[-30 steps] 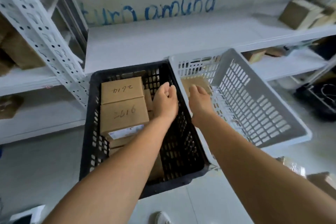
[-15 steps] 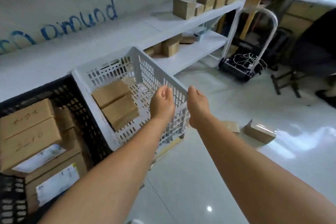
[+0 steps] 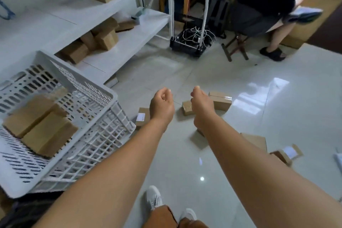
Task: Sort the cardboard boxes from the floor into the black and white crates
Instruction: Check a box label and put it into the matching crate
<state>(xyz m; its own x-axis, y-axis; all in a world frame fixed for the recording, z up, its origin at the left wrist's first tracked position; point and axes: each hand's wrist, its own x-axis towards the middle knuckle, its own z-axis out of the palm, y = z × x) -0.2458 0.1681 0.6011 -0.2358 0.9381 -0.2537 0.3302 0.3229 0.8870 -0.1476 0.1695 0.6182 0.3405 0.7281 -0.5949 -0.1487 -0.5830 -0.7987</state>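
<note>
I count two hands, left (image 3: 161,105) and right (image 3: 201,104), both empty and loosely curled. One white crate (image 3: 77,79) holds two cardboard boxes (image 3: 37,124). About six more boxes (image 3: 220,100) lie on the floor (image 3: 240,163). One hand trolley (image 3: 190,42) stands beyond.

The crate (image 3: 77,98) is white with a slotted, grid-pattern wall. The boxes inside it (image 3: 39,126) are plain brown cardboard. The floor boxes (image 3: 220,100) are brown; one (image 3: 142,116) carries a white label. The floor (image 3: 240,153) is glossy pale grey. The shoes (image 3: 153,198) are white.
</note>
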